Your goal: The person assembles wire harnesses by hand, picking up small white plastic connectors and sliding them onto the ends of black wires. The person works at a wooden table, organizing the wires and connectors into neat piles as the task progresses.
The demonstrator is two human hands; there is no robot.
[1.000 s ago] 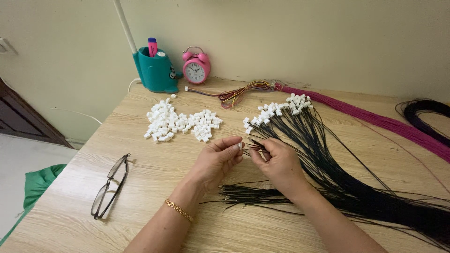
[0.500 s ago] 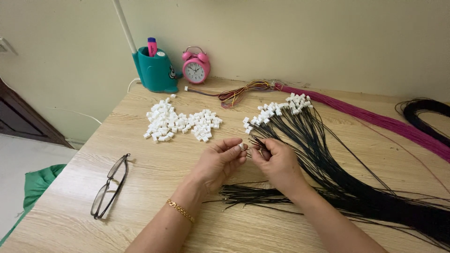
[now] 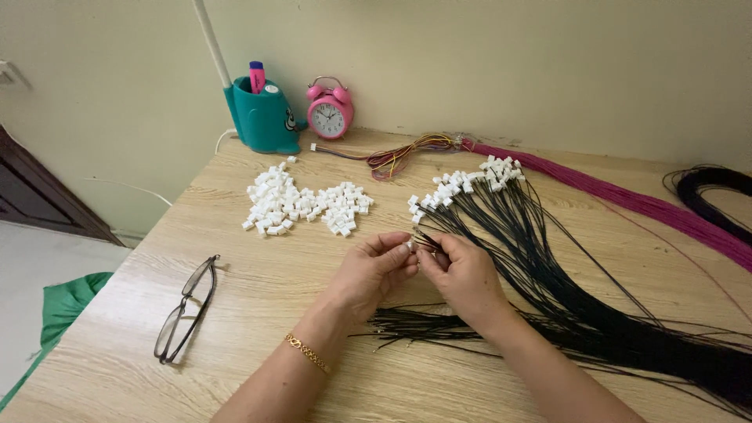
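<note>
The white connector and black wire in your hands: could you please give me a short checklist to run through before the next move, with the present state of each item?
1. Left hand pinches a small white connector at its fingertips: ok.
2. Right hand grips a thin black wire right beside that connector: ok.
3. Wire end seated in the connector: cannot tell, fingers hide it.
4. Pile of loose white connectors lies within view beyond the left hand: ok.
5. Black wires already fitted with connectors lie fanned out, apart from the loose pile: ok.
6. Eyeglasses lie folded open, well left of both hands: ok.
</note>
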